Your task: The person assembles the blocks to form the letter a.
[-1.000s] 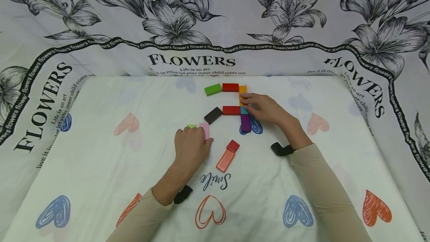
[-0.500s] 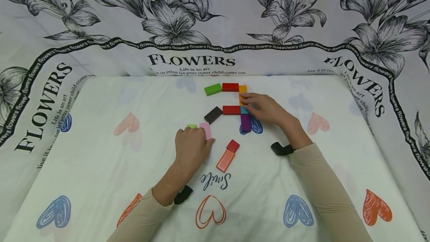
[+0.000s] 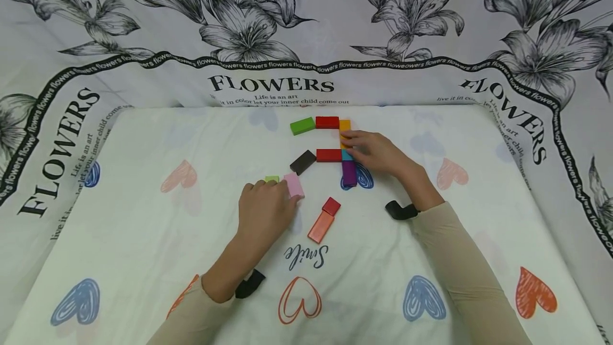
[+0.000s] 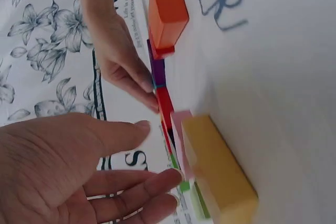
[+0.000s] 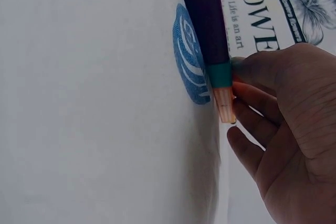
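Right hand [image 3: 375,150] at the orange block [image 3: 345,124] and teal block [image 5: 219,75], left hand [image 3: 265,209] by the pink block [image 3: 293,185], on the table [image 3: 143,228].
Right fingers loosely extended, slightly apart, touching orange and teal; likely a light steadying touch, as the column, ending in the purple block [image 3: 349,173], looks easily knocked askew. Two red blocks [image 3: 328,155] run off it sideways; the dark block [image 3: 303,162] slants at the nearer one's end. Left fingers relaxed, thumb well apart from them, no grip seen; perhaps so placed to reach pink without disturbing the column. Head view: left hand hides the yellow block [image 4: 220,166]; left wrist view shows it in the foreground, just beside pink. Right wrist view alone shows the thumb meeting teal's side clearly.
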Demonstrator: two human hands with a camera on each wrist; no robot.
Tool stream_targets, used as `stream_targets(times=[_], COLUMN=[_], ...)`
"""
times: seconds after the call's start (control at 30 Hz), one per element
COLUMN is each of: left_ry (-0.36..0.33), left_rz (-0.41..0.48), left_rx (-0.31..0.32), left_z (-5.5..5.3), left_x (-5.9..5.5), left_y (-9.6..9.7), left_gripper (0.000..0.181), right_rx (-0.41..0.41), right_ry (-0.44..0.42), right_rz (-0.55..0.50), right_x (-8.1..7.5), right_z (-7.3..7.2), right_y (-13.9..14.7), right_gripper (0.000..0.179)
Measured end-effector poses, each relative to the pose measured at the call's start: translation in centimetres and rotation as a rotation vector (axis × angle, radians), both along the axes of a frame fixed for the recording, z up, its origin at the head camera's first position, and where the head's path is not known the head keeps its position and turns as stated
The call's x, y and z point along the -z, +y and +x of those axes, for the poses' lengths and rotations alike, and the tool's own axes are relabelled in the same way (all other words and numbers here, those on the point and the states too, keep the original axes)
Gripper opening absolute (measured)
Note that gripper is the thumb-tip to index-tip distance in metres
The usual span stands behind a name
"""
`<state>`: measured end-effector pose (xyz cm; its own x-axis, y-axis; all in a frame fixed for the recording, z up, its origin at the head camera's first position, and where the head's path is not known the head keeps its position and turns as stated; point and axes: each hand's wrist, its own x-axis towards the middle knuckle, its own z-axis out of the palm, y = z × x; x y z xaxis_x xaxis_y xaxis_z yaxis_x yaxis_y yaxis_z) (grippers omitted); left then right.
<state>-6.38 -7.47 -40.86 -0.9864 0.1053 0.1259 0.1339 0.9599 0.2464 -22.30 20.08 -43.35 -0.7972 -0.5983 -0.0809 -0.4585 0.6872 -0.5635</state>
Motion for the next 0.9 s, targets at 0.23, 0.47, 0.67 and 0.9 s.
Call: stream_targets(times=[0.23,0.47,0.67,0.9], left_ry=[0.108,0.020,-0.084,-0.058], left_rz=[-0.014,-0.132,-0.157,-0.203], left_rx=[0.229,0.415,0.475,0.474], left_z=[0.0,-1.8,-3.2,-3.1], left_x=[0.1,0.5,0.7,0.5], left_y=[-4.7,-7.4,-7.5,-8.3], left_gripper=[0.033,0.049,0.047,0.035], right_rx=[0.020,0.016,0.004,-0.002], right_ry=[-0.001,-0.013,-0.014,0.004], right_rz=[0.005,-0.002,-0.011,-0.005], right_x=[-0.2,0.3,0.4,0.0], right_z=[-0.1,-0.1,0.0,0.0], right_y=[0.1,0.3,0.2,0.0], right_gripper=[0.043,0.042,0.042,0.042])
